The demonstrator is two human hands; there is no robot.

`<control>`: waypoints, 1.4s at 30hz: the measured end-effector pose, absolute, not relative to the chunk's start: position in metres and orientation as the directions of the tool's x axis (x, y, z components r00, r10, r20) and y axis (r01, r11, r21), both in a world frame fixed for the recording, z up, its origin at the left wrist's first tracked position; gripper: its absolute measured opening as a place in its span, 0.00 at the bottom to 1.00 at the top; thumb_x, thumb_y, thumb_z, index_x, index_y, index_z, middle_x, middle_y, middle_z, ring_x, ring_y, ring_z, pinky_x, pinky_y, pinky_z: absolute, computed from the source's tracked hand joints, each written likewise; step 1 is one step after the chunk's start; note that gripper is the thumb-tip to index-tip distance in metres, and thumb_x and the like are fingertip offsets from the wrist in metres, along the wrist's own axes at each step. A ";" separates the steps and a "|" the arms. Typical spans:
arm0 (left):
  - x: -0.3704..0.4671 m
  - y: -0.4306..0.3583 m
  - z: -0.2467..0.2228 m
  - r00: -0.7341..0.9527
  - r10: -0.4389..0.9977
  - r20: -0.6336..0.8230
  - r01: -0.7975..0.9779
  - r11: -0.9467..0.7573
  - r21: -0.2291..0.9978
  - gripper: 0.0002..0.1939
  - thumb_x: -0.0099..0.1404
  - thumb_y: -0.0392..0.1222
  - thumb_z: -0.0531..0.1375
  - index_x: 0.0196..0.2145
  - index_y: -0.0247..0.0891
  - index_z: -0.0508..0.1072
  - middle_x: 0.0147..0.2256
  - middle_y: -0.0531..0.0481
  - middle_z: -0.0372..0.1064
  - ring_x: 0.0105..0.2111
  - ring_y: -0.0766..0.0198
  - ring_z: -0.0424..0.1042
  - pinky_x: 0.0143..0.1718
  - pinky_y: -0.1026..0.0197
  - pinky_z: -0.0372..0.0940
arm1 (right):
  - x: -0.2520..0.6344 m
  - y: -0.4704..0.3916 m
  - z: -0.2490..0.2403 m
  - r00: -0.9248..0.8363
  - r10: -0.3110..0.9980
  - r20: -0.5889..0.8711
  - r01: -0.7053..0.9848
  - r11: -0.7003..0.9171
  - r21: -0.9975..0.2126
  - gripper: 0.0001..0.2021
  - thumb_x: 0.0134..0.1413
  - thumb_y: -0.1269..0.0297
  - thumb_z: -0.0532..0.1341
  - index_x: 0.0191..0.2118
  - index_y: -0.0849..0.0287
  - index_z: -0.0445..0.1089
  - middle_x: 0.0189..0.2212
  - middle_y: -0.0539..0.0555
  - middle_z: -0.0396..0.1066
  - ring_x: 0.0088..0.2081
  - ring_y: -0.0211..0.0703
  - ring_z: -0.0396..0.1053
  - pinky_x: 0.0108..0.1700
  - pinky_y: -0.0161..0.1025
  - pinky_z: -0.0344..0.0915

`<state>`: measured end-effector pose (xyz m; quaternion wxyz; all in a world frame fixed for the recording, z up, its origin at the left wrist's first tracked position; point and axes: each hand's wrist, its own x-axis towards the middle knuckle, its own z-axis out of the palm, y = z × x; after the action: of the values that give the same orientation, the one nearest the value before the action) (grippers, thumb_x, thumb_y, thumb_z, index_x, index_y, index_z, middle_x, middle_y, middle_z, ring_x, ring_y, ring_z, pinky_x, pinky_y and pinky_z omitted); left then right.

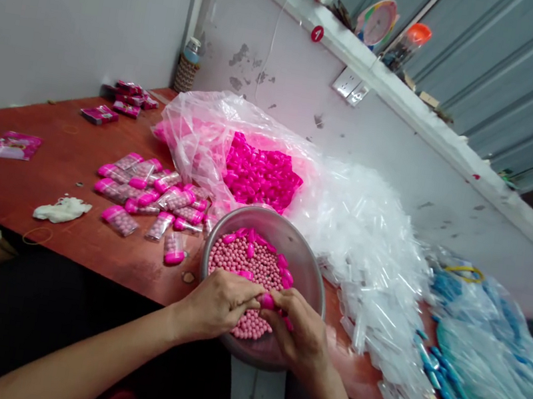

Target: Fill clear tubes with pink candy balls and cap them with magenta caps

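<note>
A metal bowl [309, 267] holds many pink beads [251, 325] and several loose pink caps [287, 277]. Over it, my left hand [214, 302] and my right hand [303, 333] meet at their fingertips. Between them shows a bright pink cap [267, 301], pinched by my right fingers and touched by those of the left. My left fingers are closed too, but they hide whatever they hold. Left of the bowl lies a loose pile of small clear bottles [146, 190] filled with pink beads and topped with pink caps.
Behind the bowl, a plastic bag [199, 111] spills pink caps [261, 172]. A heap of clear tubes [366, 235] covers the right side, beside bags and blue tubes [455, 398]. Pink packets [100, 114] and a white lump [62, 210] lie on the red-brown table [67, 148].
</note>
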<state>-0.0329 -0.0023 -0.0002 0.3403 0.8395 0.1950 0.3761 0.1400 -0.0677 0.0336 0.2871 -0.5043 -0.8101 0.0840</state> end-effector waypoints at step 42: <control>-0.033 0.008 0.007 0.478 0.777 0.410 -0.171 -0.376 0.911 0.09 0.60 0.34 0.56 0.35 0.36 0.77 0.36 0.49 0.74 0.44 0.62 0.68 0.49 0.63 0.60 | 0.124 -0.040 0.026 -0.190 0.911 -0.366 -0.399 -0.413 -0.819 0.12 0.43 0.58 0.64 0.33 0.61 0.73 0.26 0.54 0.75 0.33 0.47 0.73 0.45 0.51 0.66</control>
<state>-0.0327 0.0078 0.0075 0.5136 0.6892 0.2197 0.4614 0.1243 -0.0403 0.0265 0.4582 -0.4417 -0.2894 0.7149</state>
